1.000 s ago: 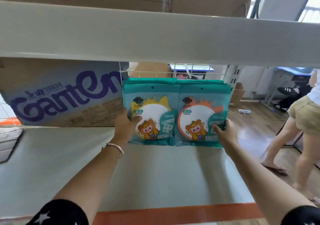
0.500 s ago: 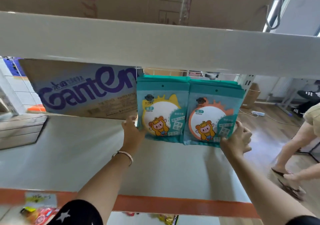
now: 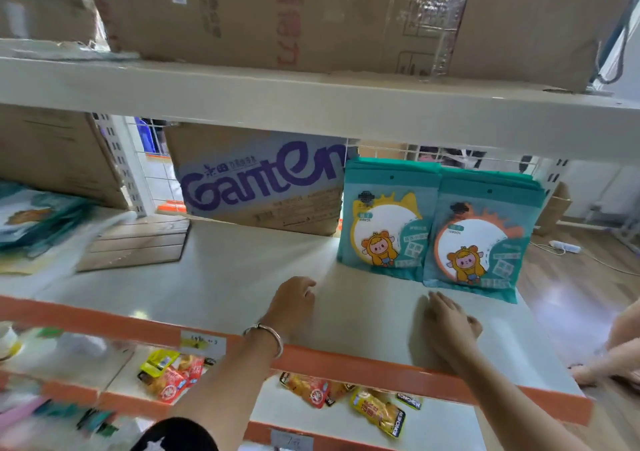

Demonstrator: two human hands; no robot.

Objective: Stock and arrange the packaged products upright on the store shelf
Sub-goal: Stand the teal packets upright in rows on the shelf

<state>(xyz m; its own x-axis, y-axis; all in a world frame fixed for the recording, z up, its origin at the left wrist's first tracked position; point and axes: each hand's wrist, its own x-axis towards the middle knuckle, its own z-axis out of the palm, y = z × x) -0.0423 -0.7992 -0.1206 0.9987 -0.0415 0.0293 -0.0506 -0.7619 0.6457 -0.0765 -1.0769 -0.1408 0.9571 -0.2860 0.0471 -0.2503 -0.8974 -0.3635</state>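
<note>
Far to the left of the left hand [image 3: 294, 303], a heap of teal packets [image 3: 31, 222] is smeared by blur and cut off by the frame edge. Beyond that hand a Ganten carton [image 3: 263, 180] is seen, its top hidden by the upper board. The left hand is rested on the shelf [image 3: 225, 277], fingers loosely curled, nothing held. Beyond and between the hands a yellow-ringed stack [image 3: 384, 222] is stood upright. The right hand [image 3: 446, 319] is laid flat, fingers straight, empty. Just beyond it an orange-ringed stack [image 3: 481, 239] is stood touching the first; the rear packets are mostly hidden.
</note>
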